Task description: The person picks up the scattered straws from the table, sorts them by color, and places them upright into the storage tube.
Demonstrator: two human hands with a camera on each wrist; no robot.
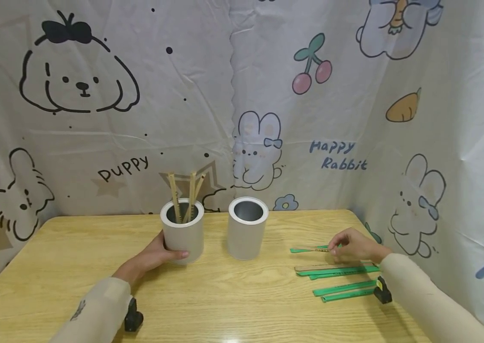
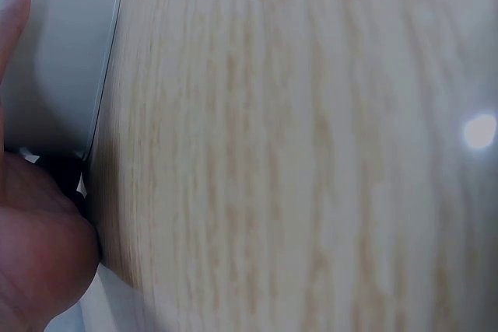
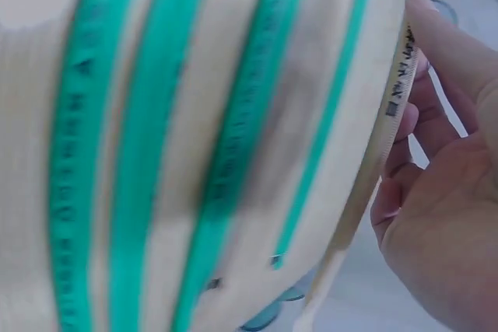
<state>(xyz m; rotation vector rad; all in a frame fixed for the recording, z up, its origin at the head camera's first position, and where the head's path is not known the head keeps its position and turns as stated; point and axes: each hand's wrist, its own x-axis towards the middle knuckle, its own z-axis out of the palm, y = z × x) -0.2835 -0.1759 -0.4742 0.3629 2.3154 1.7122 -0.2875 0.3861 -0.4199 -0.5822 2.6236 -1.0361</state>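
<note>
My left hand [image 1: 160, 255] holds a pale cylindrical holder [image 1: 183, 240] low on its side, thumb across the front and the other fingers hidden behind. Several tan sticks [image 1: 192, 190] stand in that holder, leaning different ways. On the right, my right hand [image 1: 355, 245] pinches one slim tan stick [image 3: 366, 169] with black print between thumb and fingers. A green stick [image 1: 295, 250] lies on the table just beneath it. More green sticks [image 1: 340, 273], also printed, lie in rows nearer the right sleeve, with a tan stick [image 1: 332, 267] alongside.
A second pale holder [image 1: 246, 238], with no sticks showing above its rim, stands between the hands. The wooden table [image 1: 233, 300] ends at the back against a printed cloth [image 1: 194, 119], which also hangs along both sides.
</note>
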